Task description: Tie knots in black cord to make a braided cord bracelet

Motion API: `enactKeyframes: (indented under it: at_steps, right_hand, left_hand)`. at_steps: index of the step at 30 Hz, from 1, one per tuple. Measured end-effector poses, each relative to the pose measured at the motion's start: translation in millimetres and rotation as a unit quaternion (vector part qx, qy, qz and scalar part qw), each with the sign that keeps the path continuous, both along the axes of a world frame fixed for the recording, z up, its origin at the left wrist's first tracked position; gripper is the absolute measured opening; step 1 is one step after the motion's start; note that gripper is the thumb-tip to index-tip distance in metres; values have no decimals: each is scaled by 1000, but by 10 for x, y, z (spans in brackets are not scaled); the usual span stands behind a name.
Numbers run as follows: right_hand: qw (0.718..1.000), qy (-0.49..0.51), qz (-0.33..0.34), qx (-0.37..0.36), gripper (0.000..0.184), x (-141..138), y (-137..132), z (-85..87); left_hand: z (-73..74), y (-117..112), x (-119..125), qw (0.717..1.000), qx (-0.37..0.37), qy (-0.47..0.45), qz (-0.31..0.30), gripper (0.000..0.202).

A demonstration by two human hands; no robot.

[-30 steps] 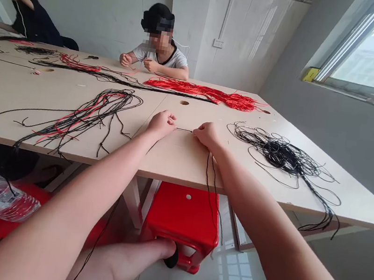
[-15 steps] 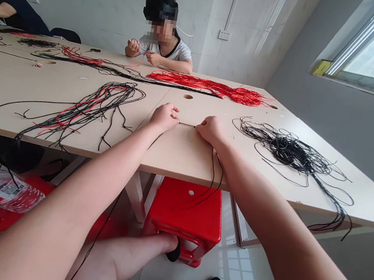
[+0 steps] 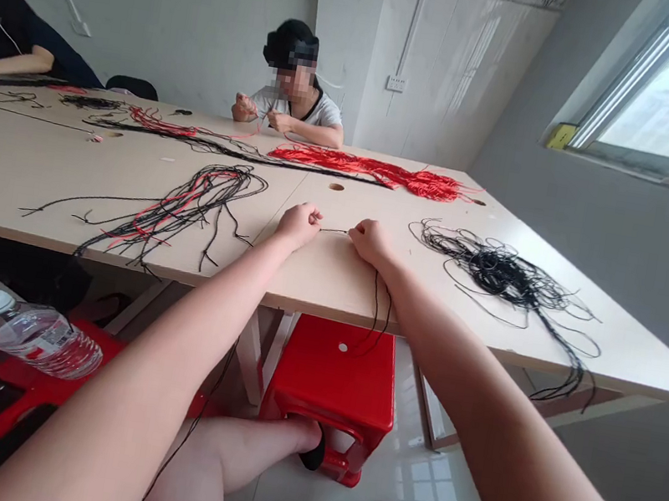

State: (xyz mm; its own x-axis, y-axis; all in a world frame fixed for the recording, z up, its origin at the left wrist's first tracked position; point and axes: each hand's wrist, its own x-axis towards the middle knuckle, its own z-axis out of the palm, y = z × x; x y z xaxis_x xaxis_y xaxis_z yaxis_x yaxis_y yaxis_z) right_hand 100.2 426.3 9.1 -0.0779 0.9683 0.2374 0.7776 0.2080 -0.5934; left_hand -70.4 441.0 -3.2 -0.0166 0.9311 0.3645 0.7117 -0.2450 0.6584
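1. Hiding its gripped parts, the left hand (image 3: 298,226) and right hand (image 3: 371,241) pinch a thin black cord (image 3: 333,231); exact fingertip contact is unclear.
2. Between them it runs nearly straight, long axis left to right, over the table (image 3: 323,282); whether touching, I cannot tell.
3. Two strands (image 3: 376,306) hang below the right hand, tips faint against the red stool (image 3: 340,378).

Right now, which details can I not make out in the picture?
All in the head view:
Left hand and right hand: each hand's back mostly hides its exact finger grip.
Black cord between them: too thin to read its weave.
Co-worker at far left: cut off by the picture's edge.
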Motion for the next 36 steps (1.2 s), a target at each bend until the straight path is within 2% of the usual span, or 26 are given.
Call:
enactKeyframes:
  at_steps: [3,6,8,10,13,15,17,19,22,27,31,36]
  right_hand:
    - [998,44,54,11,18,-43,-379,66]
    - [986,102,133,2,22,-55,-995,30]
    - [968,165,186,-19,24,-16,-1495,-30]
    - [914,303,251,-94,26,60,-2001,-82]
    - [829,446,269,-202,29,210,-2659,-126]
    - [798,492,260,-231,29,316,-3001,-156]
    - [786,518,243,-235,28,415,-3279,-194]
    - [787,527,225,-227,27,503,-3518,-231]
    - [805,515,213,-203,26,604,-3833,-252]
    - [833,484,202,-175,26,676,-4201,-227]
    - [831,483,215,-175,25,664,-4286,-261]
    - [835,481,212,-164,25,632,-4276,-301]
  left_hand:
    - [98,-444,24,999,23,-3,-31,25]
    - [121,-1208,89,994,61,-4,-86,39]
    - [72,-1799,153,986,76,-24,-145,38]
    - [4,-2358,221,983,49,-91,-155,31]
    - [-63,-3028,321,972,-6,-168,-162,29]
    - [-66,-3361,393,964,-38,-203,-166,26]
    - [-38,-3631,475,956,-66,-233,-167,21]
    - [9,-3863,560,948,-88,-253,-171,18]
    - [83,-4157,664,943,-107,-256,-182,16]
    - [161,-4497,727,965,-58,-209,-148,8]
    - [146,-4591,721,969,-40,-196,-147,11]
    - [84,-4568,740,979,-12,-140,-146,15]
